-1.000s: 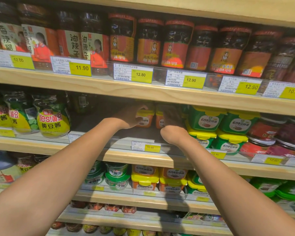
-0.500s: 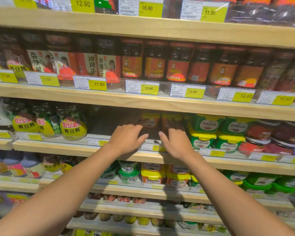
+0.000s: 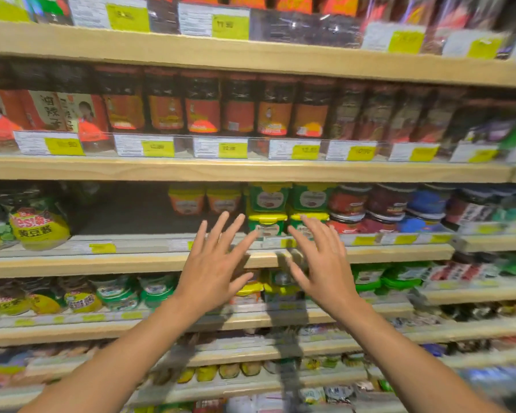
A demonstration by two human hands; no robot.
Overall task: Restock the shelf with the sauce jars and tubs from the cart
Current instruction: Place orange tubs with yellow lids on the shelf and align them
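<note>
**Empty hands draw back from the sauce shelf**

A person's left hand (image 3: 213, 266) and right hand (image 3: 325, 263) hang in front of the wooden shelf edge (image 3: 116, 263). The fingers of both are fanned wide and straight, and neither holds anything. Far behind them, at the back of the middle shelf, two orange tubs (image 3: 186, 201) with yellow lids stand side by side. Just to the right, green tubs (image 3: 268, 198) are stacked two high, the lower ones with yellow lids. Right of those, red-lidded jars (image 3: 347, 204) are stacked as well. The tubs are opaque, so their contents cannot be told. At the far left sit yellow soybean paste packs (image 3: 39, 231). One shelf up, a row of chilli sauce jars (image 3: 201, 105), dark inside with red and orange labels, lines up behind yellow price tags (image 3: 233, 150). The view is blurred by motion.

A second earlier both hands reached deep into the shelf at the orange tubs. Half a second earlier they were at the shelf's front lip, fingers closer together. They are now nearer the camera and spread, while the orange tubs remain at the back.
</note>
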